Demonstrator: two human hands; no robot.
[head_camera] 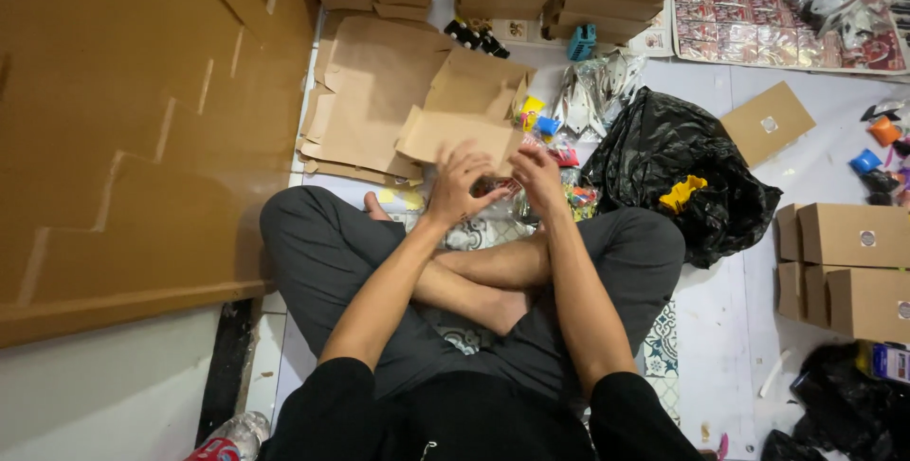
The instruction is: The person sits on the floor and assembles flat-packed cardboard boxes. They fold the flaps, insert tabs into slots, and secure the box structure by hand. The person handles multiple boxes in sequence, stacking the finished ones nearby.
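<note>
I sat cross-legged on the floor, both forearms stretched forward over my shins and drawn close together in front of my ankles. My left hand (459, 180) was raised with the fingers spread and curled, the fingertips pressing on the near edge of an unfolded brown cardboard box (462, 131); the thumb angled in toward my other hand. My right hand (538, 175) stood just beside it, fingers bent and pinched at the same edge of the cardboard, near its right corner. Whether that hand also gripped something small beneath, I could not tell.

The box lay just beyond my hands, its long axis running left to right across me, tilted so the right end sat a little nearer to me. One flap stood up behind it. It rested partly on a stack of flat cardboard sheets (365, 91). Small colourful toys (542, 125) lay just right of it, and a black plastic bag (682, 172) farther right.
</note>
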